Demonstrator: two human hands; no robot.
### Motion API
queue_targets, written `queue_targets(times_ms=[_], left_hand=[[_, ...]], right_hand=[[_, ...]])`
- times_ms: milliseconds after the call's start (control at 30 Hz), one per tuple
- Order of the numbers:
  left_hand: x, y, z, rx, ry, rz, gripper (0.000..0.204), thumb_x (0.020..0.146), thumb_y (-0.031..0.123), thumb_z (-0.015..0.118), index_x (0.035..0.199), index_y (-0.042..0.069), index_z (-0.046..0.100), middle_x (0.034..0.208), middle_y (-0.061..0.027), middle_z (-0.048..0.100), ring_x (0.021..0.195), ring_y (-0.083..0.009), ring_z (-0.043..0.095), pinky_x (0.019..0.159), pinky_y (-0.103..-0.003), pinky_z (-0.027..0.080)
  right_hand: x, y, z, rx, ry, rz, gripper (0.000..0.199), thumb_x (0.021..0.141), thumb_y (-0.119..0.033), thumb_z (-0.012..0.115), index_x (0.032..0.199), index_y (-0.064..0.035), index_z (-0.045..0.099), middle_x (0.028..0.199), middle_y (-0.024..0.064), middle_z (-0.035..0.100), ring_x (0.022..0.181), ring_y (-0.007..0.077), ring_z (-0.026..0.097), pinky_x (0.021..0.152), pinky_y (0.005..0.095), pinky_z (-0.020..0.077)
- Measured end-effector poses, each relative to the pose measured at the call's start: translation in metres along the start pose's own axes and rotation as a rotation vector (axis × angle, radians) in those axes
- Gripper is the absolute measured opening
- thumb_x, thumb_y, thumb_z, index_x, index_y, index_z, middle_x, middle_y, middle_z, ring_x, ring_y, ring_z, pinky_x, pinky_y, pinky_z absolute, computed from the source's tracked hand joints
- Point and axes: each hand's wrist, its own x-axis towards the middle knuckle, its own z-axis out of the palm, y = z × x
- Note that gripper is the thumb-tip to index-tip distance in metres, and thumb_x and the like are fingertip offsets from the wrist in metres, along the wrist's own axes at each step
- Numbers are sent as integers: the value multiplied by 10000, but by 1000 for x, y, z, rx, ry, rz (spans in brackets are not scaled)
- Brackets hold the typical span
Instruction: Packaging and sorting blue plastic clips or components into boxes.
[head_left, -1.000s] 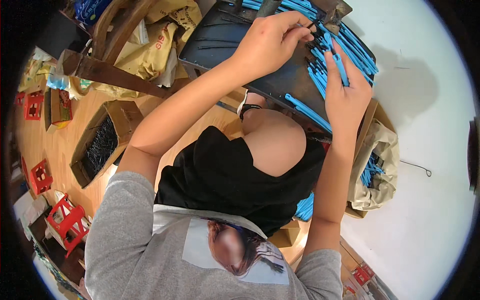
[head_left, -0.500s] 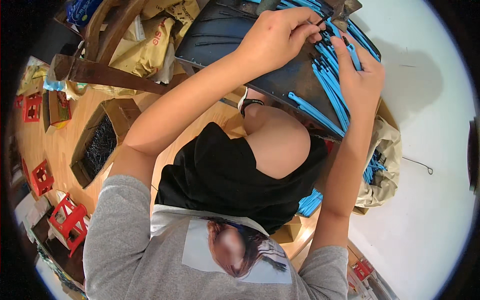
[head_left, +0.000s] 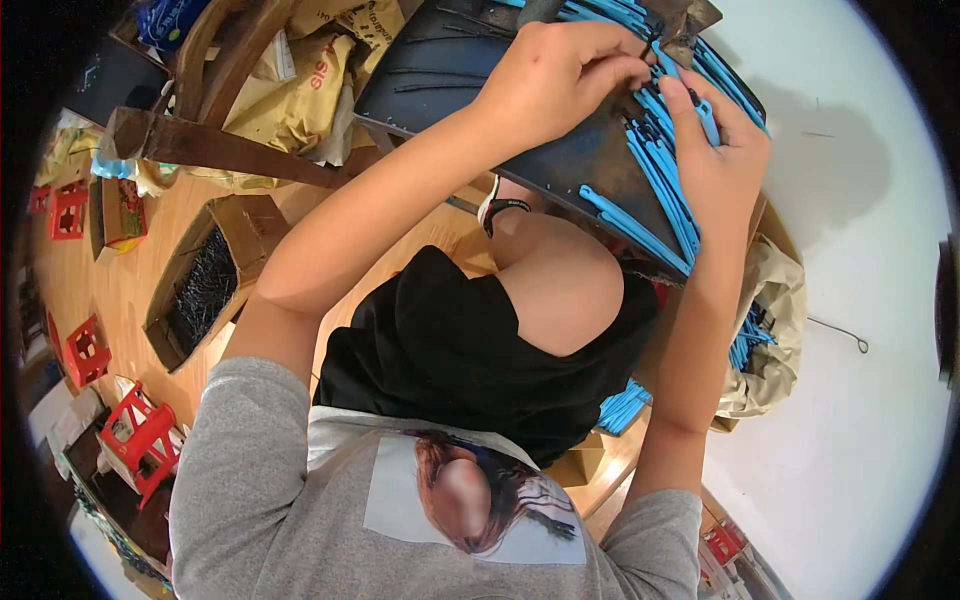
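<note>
My right hand, toward the right of the dark metal work table, is closed around a slim light-blue plastic stick with a looped end. Another blue stick with a black end runs from near its fingertips toward a rusty metal fixture. Close by on the left, my left hand is curled with thumb and forefinger nearly together; what they hold, if anything, cannot be made out. Many blue sticks with black ends lie on the table under and beside my right hand.
Thin black strips lie at the table's left. A paper-lined box of blue pieces stands at right, against a white wall. A carton of black pieces, a wooden frame and red stools are at left.
My left fingers have shifted slightly; the dark piece seen at their tips earlier no longer shows there. My right hand stays closed on the blue stick, nearly in place.
</note>
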Motion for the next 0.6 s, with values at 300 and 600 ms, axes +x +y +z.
queue_targets(times_ms=[300, 600], left_hand=[[-6, 13, -28, 390, -398, 119, 91, 733, 120, 599, 788, 50, 617, 706, -66, 603, 631, -228, 584, 561, -279, 467], [-13, 16, -96, 794, -511, 25, 161, 719, 112, 602, 870, 59, 616, 845, -92, 607, 752, -262, 583, 636, -311, 469]], right_hand=[[-17, -28, 2, 11, 71, 172, 222, 782, -195, 621, 792, 27, 613, 620, -43, 484, 567, 1, 380, 476, 160, 287], [-31, -19, -23, -182, 13, 21, 166, 816, -135, 534, 818, 28, 565, 696, 60, 553, 619, 131, 466, 569, 240, 373]])
